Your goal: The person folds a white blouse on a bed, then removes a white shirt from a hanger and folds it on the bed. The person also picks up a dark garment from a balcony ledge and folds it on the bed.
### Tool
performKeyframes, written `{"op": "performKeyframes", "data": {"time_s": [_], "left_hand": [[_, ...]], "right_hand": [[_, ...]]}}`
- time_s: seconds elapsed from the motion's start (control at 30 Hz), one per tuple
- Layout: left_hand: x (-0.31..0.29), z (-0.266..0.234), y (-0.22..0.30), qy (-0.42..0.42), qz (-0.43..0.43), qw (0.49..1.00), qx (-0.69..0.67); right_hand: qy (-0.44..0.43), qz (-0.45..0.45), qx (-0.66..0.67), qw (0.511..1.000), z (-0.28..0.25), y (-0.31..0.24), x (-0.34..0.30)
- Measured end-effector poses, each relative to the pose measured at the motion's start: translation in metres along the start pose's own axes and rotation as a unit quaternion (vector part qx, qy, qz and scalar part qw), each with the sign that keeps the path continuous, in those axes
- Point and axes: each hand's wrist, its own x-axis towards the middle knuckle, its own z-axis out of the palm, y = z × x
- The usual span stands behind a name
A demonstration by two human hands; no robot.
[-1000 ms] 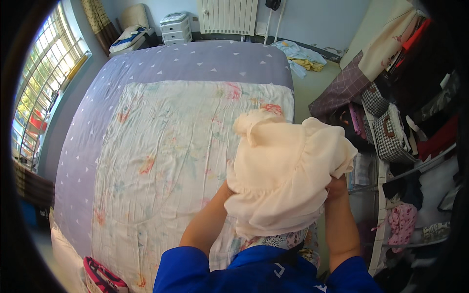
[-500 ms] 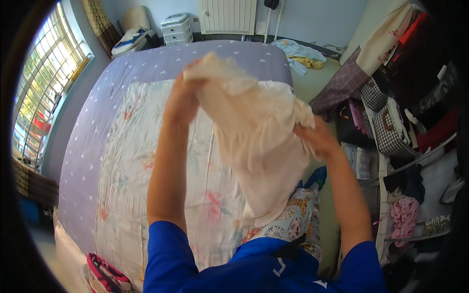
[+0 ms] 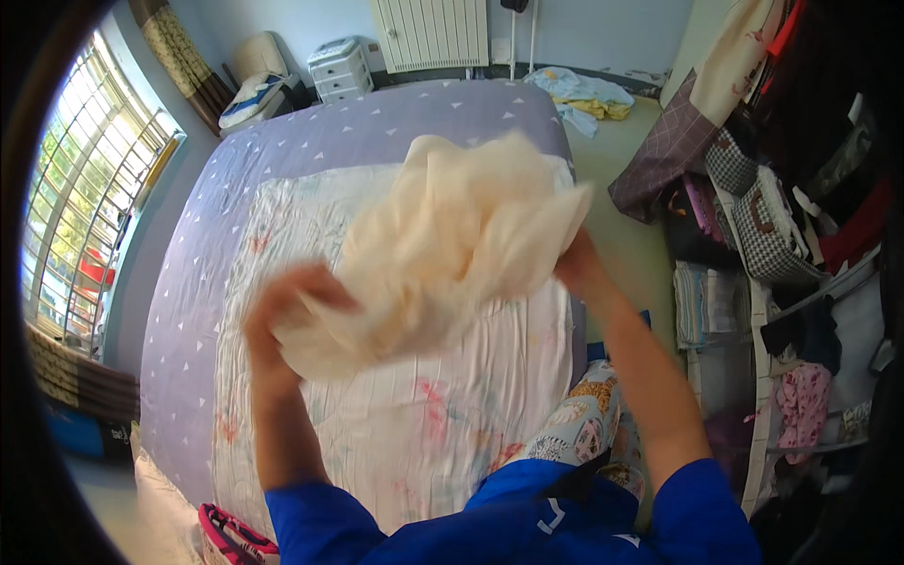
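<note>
A thin cream garment [image 3: 452, 240], blurred by motion, billows in the air above the bed; its exact kind is hard to make out. Its lower left end is gripped by my left hand [image 3: 297, 306], whose fingers curl over the cloth. My right hand [image 3: 576, 262] grips the other end at the right, with the fingers partly hidden behind the fabric. Beneath it, a white floral cloth [image 3: 386, 414] lies spread and slightly creased over the bed's purple sheet [image 3: 207, 245], which has small white triangles.
Right of the bed stand open shelves with folded cloths [image 3: 704, 301], a houndstooth storage box [image 3: 767, 231] and pink clothing [image 3: 802, 405]. More fabric [image 3: 584, 94] lies on the floor at the far right. A pink-and-black bag [image 3: 231, 537] rests at the near left. A barred window [image 3: 85, 188] is at left.
The garment has swung from hanging down to spreading out sideways. My left hand has come down and nearer; my right hand has shifted slightly. Both keep hold of the garment.
</note>
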Motion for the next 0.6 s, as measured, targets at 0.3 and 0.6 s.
{"op": "performKeyframes", "data": {"time_s": [0.3, 0.6], "left_hand": [[-0.339, 0.080, -0.128, -0.213, -0.247, 0.931, 0.161], [-0.334, 0.090, -0.131, -0.193, -0.243, 0.910, 0.276]], "right_hand": [[-0.148, -0.009, -0.275, 0.950, 0.083, 0.149, -0.189], [-0.165, -0.057, -0.314, 0.933, 0.090, 0.142, -0.178]]}}
